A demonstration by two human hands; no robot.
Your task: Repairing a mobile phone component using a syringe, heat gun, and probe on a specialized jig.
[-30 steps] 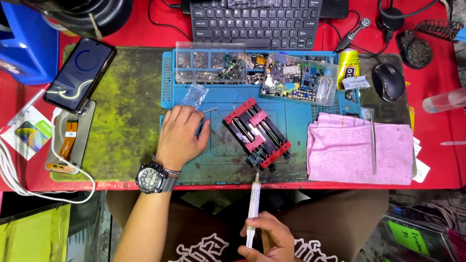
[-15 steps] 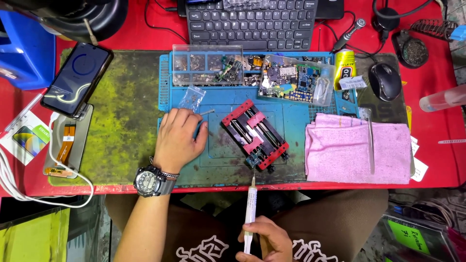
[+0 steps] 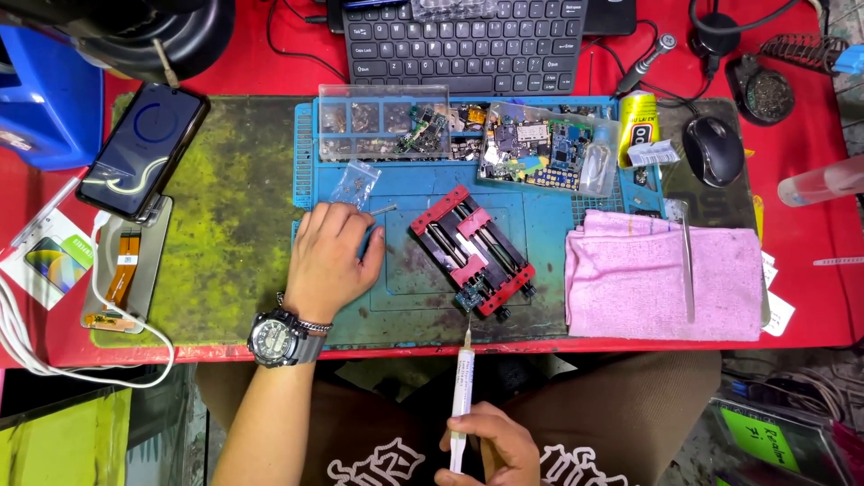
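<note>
My left hand (image 3: 329, 261) rests palm down on the blue work mat (image 3: 540, 225), fingers curled loosely, holding nothing. A watch sits on its wrist. Just to its right lies a red and black board clamp (image 3: 470, 248) with a small circuit board (image 3: 469, 296) at its near end. My right hand (image 3: 490, 447) is low over my lap and grips a white syringe (image 3: 462, 400). The syringe's needle tip points up at the mat's front edge, just below the small board.
A pink cloth (image 3: 666, 274) with tweezers (image 3: 687, 261) lies right of the clamp. Clear parts trays (image 3: 382, 121) with boards line the mat's back. A keyboard (image 3: 463, 40), mouse (image 3: 713, 148), yellow glue tube (image 3: 638, 126) and a phone (image 3: 144, 148) also sit on the red table.
The syringe in my right hand has edged up, so its tip sits closer to the small board. My left hand has stayed in place.
</note>
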